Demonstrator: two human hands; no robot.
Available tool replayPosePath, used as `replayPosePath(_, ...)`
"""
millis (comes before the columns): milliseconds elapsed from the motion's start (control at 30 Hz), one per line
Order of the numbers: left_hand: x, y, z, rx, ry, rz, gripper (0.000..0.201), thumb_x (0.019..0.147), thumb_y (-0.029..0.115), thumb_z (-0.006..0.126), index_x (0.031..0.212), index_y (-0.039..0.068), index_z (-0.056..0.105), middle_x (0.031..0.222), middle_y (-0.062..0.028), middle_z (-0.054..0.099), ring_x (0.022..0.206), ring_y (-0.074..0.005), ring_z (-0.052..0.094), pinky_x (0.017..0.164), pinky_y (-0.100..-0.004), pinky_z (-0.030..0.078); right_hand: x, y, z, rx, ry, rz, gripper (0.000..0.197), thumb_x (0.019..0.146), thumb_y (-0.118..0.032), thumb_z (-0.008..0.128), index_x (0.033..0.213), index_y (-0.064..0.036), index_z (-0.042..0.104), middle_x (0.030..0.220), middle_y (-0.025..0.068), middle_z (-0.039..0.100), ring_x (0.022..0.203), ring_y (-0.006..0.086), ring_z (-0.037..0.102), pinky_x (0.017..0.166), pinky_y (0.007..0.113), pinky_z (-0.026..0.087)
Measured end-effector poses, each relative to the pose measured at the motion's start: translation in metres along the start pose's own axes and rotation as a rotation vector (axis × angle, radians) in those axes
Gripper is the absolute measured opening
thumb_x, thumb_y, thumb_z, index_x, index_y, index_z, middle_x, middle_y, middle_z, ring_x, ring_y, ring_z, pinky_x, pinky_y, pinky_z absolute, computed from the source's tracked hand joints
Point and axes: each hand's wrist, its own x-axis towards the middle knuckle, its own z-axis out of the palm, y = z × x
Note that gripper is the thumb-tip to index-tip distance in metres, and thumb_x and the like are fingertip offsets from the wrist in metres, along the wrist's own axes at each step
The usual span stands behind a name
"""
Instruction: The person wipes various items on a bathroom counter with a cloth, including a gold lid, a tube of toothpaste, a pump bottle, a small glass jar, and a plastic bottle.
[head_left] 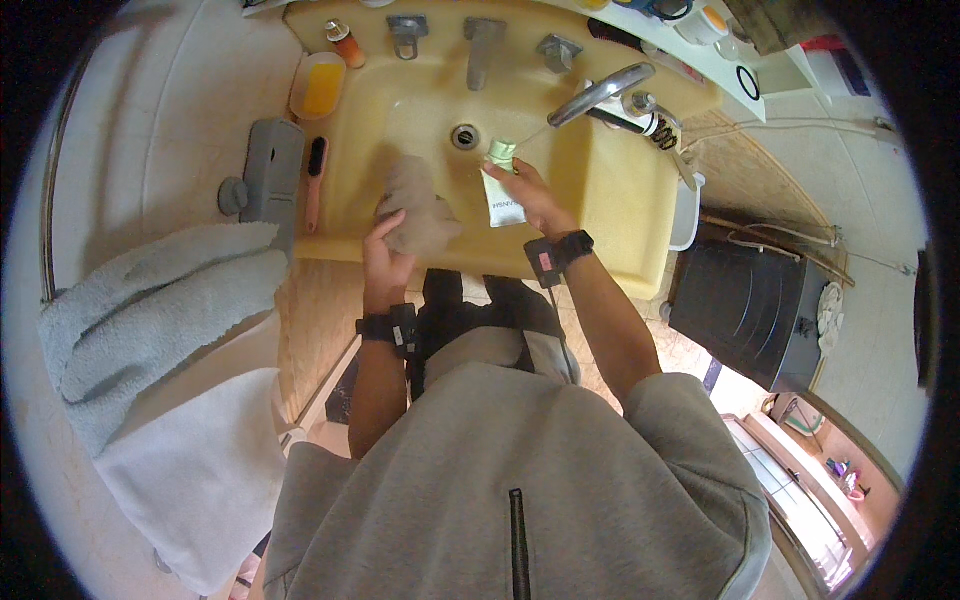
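Over the front left of the yellow sink (620,215), my left hand (384,248) is closed on a crumpled grey-beige cloth (418,215). The cloth looks slightly blurred and hangs above the basin. My right hand (537,200) grips a white squeeze tube (504,205) with a pale green cap end, thumb and fingers around its side. The cap end points away from me, just right of the drain (465,137). A curved metal spout (605,92) reaches from the right toward the tube; a thin line, possibly water, runs between them.
On the left rim lie a pink-handled brush (316,185) and a dish with a yellow bar (323,90), near an orange bottle (345,45). A fixed faucet (484,50) stands at the back. Towels (170,310) hang at left; a black appliance (745,310) stands at right.
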Motion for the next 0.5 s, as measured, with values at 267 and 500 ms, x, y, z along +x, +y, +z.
replayPosePath(267,-0.014,-0.002,-0.008,0.462,-0.146,0.307,0.043,0.090,0.005,0.059,0.132,-0.002,0.051,0.132,-0.0126,0.057,0.124,-0.0284,0.054,0.108,-0.0437,0.042,0.027,0.037,-0.003,-0.221,0.056,-0.226,0.041,0.090,-0.034,0.072,0.109,-0.0015,0.056,0.085,0.0089,0.065,0.069,0.0160,0.063,0.061,0.032,0.051)
replayPosePath(500,-0.016,0.002,0.001,0.021,-0.017,0.090,0.047,0.089,0.004,0.059,0.135,0.001,0.049,0.134,-0.0130,0.056,0.126,-0.0290,0.052,0.108,-0.0452,0.041,0.022,0.033,-0.002,-0.090,-0.010,-0.169,0.033,0.095,-0.019,0.067,0.119,-0.0061,0.049,0.092,0.0072,0.063,0.067,0.0194,0.068,0.056,0.031,0.057)
